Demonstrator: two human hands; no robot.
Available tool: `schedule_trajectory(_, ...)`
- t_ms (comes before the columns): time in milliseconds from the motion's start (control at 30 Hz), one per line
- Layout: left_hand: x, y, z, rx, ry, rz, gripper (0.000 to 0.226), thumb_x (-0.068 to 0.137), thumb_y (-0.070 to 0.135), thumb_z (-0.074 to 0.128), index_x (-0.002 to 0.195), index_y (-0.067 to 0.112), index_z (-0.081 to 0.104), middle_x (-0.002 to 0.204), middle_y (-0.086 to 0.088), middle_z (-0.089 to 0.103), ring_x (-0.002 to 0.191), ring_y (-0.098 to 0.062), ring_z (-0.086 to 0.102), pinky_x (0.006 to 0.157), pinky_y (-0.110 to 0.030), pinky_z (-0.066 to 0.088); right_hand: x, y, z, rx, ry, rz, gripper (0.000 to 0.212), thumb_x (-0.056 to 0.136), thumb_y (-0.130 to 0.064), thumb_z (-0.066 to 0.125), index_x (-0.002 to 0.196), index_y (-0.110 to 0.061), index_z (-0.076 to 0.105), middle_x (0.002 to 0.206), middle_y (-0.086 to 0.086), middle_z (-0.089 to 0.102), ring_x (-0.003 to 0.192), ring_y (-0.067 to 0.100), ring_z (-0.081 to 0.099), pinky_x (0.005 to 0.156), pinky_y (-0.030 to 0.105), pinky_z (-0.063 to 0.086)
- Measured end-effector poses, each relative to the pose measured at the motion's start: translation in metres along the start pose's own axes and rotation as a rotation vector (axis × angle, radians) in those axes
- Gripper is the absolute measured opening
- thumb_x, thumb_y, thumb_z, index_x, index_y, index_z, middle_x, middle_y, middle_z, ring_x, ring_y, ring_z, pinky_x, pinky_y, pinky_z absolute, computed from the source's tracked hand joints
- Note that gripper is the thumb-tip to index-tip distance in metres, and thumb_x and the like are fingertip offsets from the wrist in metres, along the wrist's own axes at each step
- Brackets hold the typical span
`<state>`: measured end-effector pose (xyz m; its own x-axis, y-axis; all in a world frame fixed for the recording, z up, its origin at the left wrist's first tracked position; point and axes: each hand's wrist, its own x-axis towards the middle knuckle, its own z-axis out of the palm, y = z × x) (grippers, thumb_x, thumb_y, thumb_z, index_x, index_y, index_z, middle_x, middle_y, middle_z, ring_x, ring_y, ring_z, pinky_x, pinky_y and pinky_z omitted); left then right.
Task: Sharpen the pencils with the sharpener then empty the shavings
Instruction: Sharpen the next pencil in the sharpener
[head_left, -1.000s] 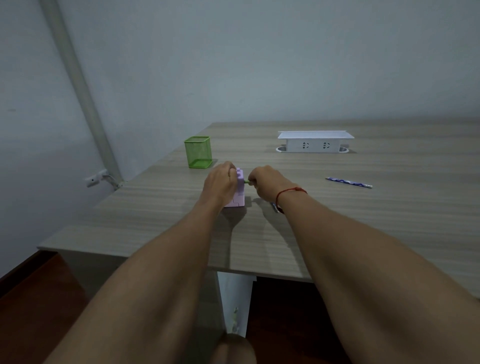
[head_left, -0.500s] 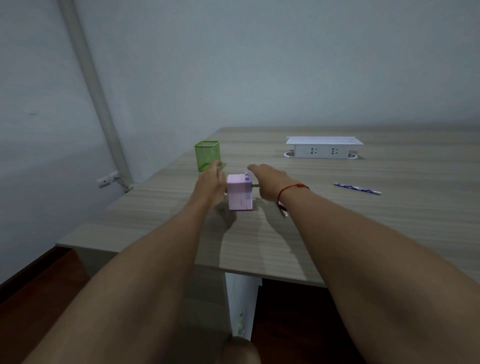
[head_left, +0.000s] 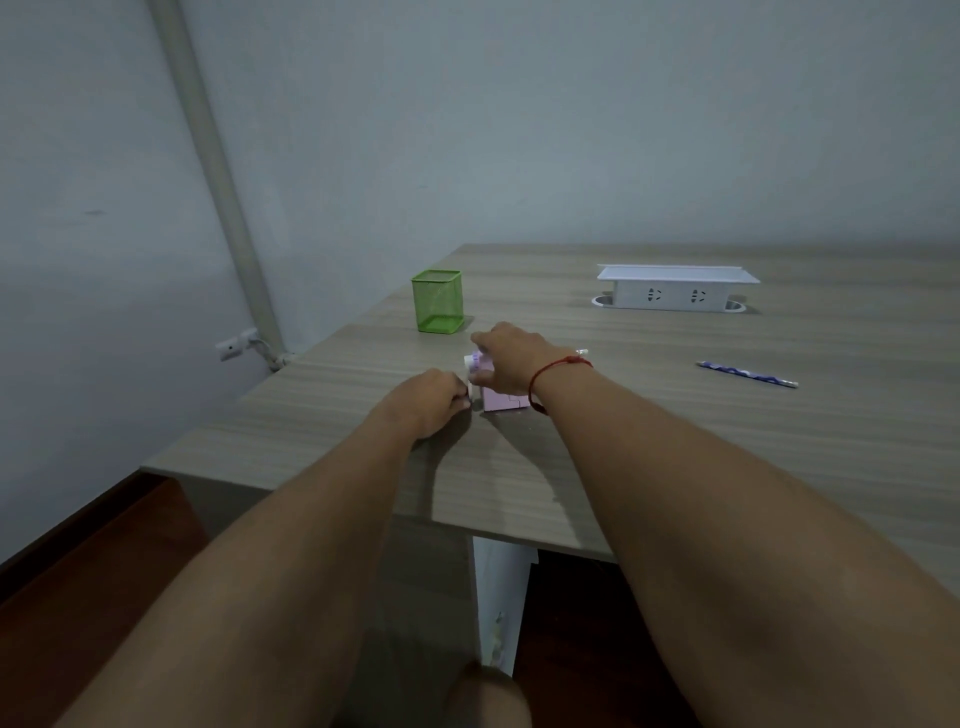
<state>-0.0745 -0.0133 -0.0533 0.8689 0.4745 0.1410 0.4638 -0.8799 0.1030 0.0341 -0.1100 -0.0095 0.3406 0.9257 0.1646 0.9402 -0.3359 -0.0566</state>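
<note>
I'm clamping my R hand (head_left: 511, 364) over the sharpener (head_left: 500, 401), at 5 o'clock of the cup (head_left: 438, 301) — prob light, slick plastic, so I'm pressing the top down. L hand (head_left: 426, 405) is curling at its 9 o'clock side; can't tell if it's pinching anything. R hand's come over from 3 o'clock.

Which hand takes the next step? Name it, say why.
Left, probably: the left hand curls at the sharpener's left side, seemingly ready to work it, while the right hand grips its top to steady it.
</note>
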Motion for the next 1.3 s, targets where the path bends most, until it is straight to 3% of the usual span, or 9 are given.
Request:
schedule_trajectory(267,0.025,-0.011,-0.017,0.236,0.037,0.067,0.026,0.098,0.025,0.045,0.110,0.008,0.061,0.104,-0.015,0.065,0.094,-0.031,0.063,0.083,-0.039,0.051,0.005,0.002,0.005,-0.011,0.036,-0.011,0.040,0.093,-0.033,0.057,0.126,-0.011,0.051,0.128,0.012,0.051,0.111,0.031,0.057,0.094,0.039,0.048)
schedule_trajectory(367,0.032,-0.012,-0.030,0.291,0.100,0.135,0.022,0.097,0.014,0.045,0.112,0.008,0.062,0.108,-0.015,0.066,0.099,-0.033,0.064,0.081,-0.041,0.051,0.004,0.000,0.005,-0.007,0.046,0.001,0.042,0.094,-0.032,0.057,0.129,-0.011,0.049,0.130,0.012,0.051,0.114,0.032,0.057,0.094,0.040,0.047)
schedule_trajectory(500,0.031,-0.012,-0.044,0.293,0.226,0.192,0.026,0.097,0.006,0.045,0.117,0.009,0.061,0.105,-0.020,0.065,0.095,-0.037,0.064,0.075,-0.042,0.050,0.001,-0.002,0.004,-0.011,0.039,0.039,0.047,0.094,-0.033,0.057,0.136,-0.014,0.046,0.136,0.010,0.049,0.120,0.033,0.054,0.098,0.043,0.047)
schedule_trajectory(767,-0.003,0.001,-0.043,0.173,0.361,0.194,0.023,0.097,0.008,0.047,0.114,0.006,0.063,0.107,-0.023,0.067,0.098,-0.040,0.064,0.077,-0.045,0.048,-0.003,-0.010,-0.001,-0.027,0.037,0.103,0.046,0.093,-0.034,0.059,0.133,-0.012,0.050,0.135,0.013,0.050,0.120,0.034,0.054,0.096,0.039,0.044)
schedule_trajectory(1000,-0.029,0.011,-0.016,0.236,0.168,0.105,0.024,0.099,0.009,0.042,0.115,0.005,0.059,0.108,-0.020,0.063,0.097,-0.036,0.063,0.081,-0.042,0.049,-0.003,-0.014,-0.003,-0.051,0.011,0.104,0.042,0.094,-0.034,0.057,0.127,-0.009,0.054,0.130,0.014,0.055,0.116,0.032,0.057,0.091,0.035,0.045)
schedule_trajectory(1200,-0.008,0.008,0.007,0.203,0.010,0.006,0.028,0.099,0.012,0.042,0.114,0.003,0.063,0.118,-0.018,0.064,0.108,-0.032,0.062,0.097,-0.040,0.049,-0.005,-0.010,0.008,-0.024,0.061,0.065,0.043,0.096,-0.032,0.051,0.134,-0.010,0.046,0.138,0.013,0.047,0.123,0.035,0.052,0.101,0.044,0.045)
schedule_trajectory(1300,0.003,0.005,0.005,0.144,-0.010,-0.016,0.032,0.101,0.018,0.039,0.115,0.003,0.063,0.118,-0.020,0.063,0.108,-0.034,0.060,0.094,-0.040,0.047,-0.004,-0.008,0.012,-0.034,0.079,0.031,0.043,0.099,-0.032,0.047,0.136,-0.011,0.044,0.140,0.014,0.046,0.126,0.035,0.050,0.103,0.046,0.044)
